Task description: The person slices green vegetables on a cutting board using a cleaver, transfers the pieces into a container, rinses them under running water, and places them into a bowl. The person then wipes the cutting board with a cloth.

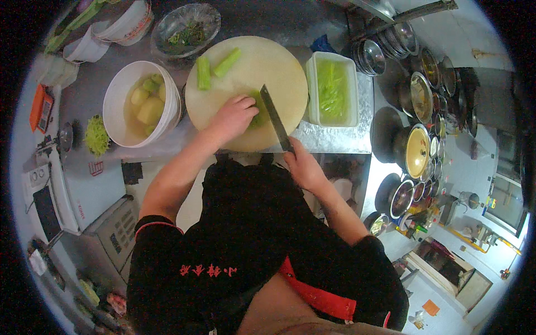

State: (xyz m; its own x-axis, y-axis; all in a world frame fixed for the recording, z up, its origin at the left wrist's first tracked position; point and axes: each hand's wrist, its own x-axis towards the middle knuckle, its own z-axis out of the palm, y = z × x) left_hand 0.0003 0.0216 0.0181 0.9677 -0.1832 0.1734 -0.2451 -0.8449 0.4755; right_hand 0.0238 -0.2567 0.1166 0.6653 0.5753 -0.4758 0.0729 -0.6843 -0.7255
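My right hand (pixel 304 164) is closed around the handle of a cleaver (pixel 274 119), its blade over a round cutting board (pixel 280 63). Just left of the blade, my left hand (pixel 238 116) rests with bent fingers on green sliced vegetable (pixel 260 112), partly hidden under the fingers. Two pale green stalk pieces, one upright in view (pixel 203 73) and one slanted (pixel 227 62), lie at the board's upper left. To the board's right stands a white plastic tub (pixel 356 100) holding shredded green vegetable (pixel 331 90).
Left of the board, a white bucket (pixel 113 104) holds peeled potatoes in liquid, beside a heap of green shreds (pixel 97 136). A plastic-covered bowl (pixel 186 31) stands behind. Metal bowls (pixel 368 57) and several pots line the right side. An orange scale (pixel 41 109) sits far left.
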